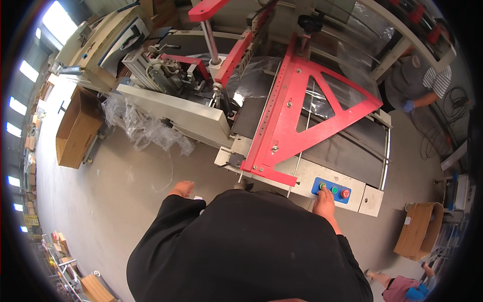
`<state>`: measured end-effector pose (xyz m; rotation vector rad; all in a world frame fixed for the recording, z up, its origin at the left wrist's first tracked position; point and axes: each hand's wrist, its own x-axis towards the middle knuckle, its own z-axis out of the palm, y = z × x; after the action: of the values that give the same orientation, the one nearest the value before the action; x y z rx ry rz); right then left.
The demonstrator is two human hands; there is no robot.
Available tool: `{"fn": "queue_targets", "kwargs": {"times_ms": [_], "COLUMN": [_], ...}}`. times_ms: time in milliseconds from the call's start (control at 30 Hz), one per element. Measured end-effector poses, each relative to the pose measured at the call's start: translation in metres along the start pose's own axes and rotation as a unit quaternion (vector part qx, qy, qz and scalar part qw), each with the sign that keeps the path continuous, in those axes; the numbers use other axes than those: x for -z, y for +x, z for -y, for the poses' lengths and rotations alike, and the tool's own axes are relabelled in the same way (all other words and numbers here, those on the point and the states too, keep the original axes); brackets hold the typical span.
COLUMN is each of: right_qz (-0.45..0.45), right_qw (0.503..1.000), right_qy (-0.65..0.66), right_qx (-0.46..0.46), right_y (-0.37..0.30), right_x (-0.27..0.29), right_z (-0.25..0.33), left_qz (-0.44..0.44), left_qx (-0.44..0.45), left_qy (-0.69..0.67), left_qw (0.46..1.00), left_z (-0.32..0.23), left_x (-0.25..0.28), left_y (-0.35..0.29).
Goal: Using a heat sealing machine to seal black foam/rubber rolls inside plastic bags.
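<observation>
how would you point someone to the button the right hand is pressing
Start at the big red triangular metal frame on the grey machine, then drop to the small blue control panel on the front edge nearest the person. Three round buttons sit there; the right hand touches the leftmost green button, farthest from the red button.

The black shirt (pixel 246 246) covers both forearms and most of the left hand (pixel 182 189). The right hand's (pixel 323 201) fingertips hide part of the blue button panel (pixel 332 190).
</observation>
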<state>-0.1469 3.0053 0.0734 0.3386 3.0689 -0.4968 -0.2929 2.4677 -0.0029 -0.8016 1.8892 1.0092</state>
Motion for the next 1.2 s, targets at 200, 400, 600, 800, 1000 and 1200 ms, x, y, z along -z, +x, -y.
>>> {"fn": "queue_targets", "kwargs": {"times_ms": [200, 400, 600, 800, 1000, 1200], "right_qz": [0.009, -0.006, -0.028, -0.034, -0.033, -0.060], "right_qw": [1.000, 1.000, 0.999, 0.996, 0.992, 0.984], "right_qy": [0.016, 0.020, 0.041, 0.067, -0.005, -0.019], "right_qx": [-0.008, -0.001, -0.015, -0.044, -0.119, -0.170], "right_y": [0.002, 0.003, -0.004, -0.002, -0.002, 0.001], "right_x": [0.009, 0.006, 0.004, 0.009, 0.004, 0.013], "right_z": [0.010, 0.008, 0.002, 0.006, -0.001, 0.001], "left_qz": [-0.012, -0.007, -0.002, 0.014, 0.040, 0.059], "left_qx": [0.037, 0.038, 0.001, 0.026, -0.098, -0.135], "left_qy": [-0.023, -0.015, 0.023, 0.009, 0.182, 0.194], "left_qw": [0.999, 0.999, 1.000, 1.000, 0.978, 0.970], "left_z": [0.002, 0.003, -0.023, -0.001, -0.006, 0.006], "left_x": [0.003, 0.008, 0.000, 0.012, 0.018, 0.027], "left_y": [0.007, 0.011, 0.004, 0.020, 0.030, 0.063]}}
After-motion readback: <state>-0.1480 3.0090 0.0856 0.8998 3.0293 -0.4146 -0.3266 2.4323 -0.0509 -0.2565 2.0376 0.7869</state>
